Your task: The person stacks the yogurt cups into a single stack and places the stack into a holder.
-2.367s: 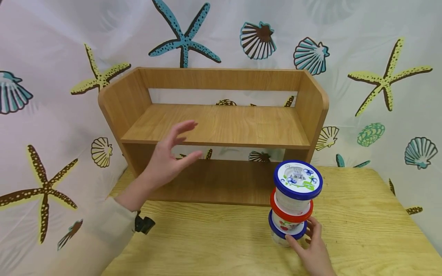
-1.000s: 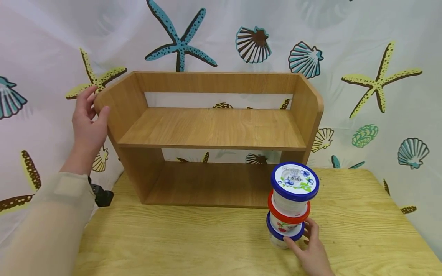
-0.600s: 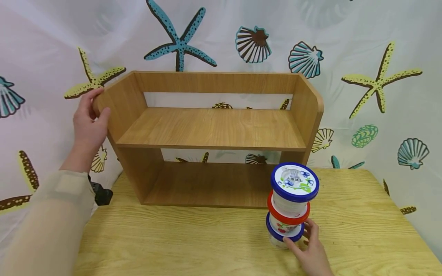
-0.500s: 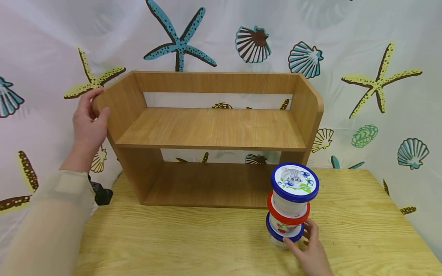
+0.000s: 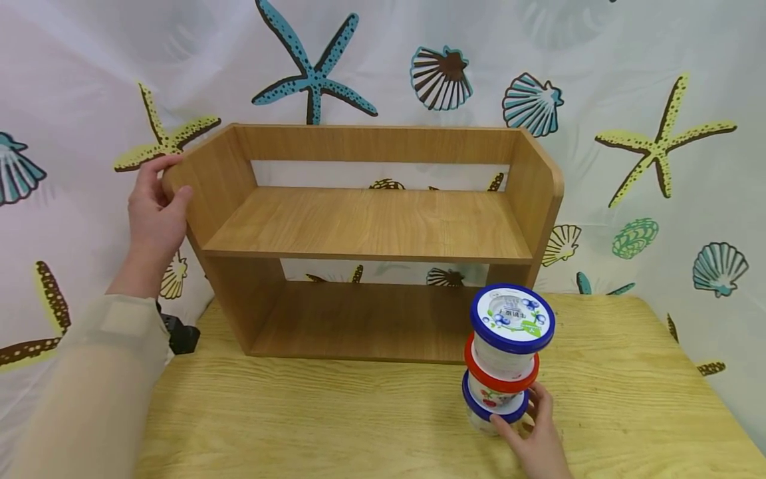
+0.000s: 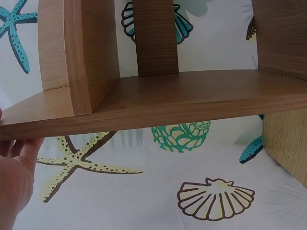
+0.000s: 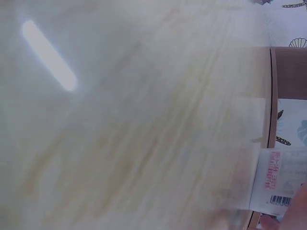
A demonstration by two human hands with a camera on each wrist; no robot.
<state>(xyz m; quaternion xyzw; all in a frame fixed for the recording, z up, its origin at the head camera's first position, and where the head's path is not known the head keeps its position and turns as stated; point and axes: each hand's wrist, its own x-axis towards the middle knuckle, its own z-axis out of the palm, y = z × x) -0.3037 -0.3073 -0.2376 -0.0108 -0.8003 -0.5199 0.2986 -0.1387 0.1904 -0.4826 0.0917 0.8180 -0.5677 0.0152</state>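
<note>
Right wrist view — glare (image 7: 49, 56) streaks blurred tabletop (image 7: 144, 148).

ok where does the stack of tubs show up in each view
Head: stack of tubs right of centre, lower half.
Left wrist: not in it.
Right wrist: only partly, a white side with a barcode at the lower right edge.
Shared landmark: wooden shelf, in all three, along the right edge in right wrist.

Top tub (image 5: 511, 326) was white, blue-rimmed, printed with blueberries and green leaves. Middle tub (image 5: 501, 384) was red-rimmed, red fruit on white; bottom tub (image 5: 481, 423) blue-rimmed. Shelf (image 5: 365, 219) was brown, wood-grained; table (image 5: 329, 412) paler, yellowish, grained. Backdrop (image 5: 395, 33) was white, patterned with blue, yellow and brown starfish and shells. Sleeve (image 5: 90, 392) was cream.
</note>
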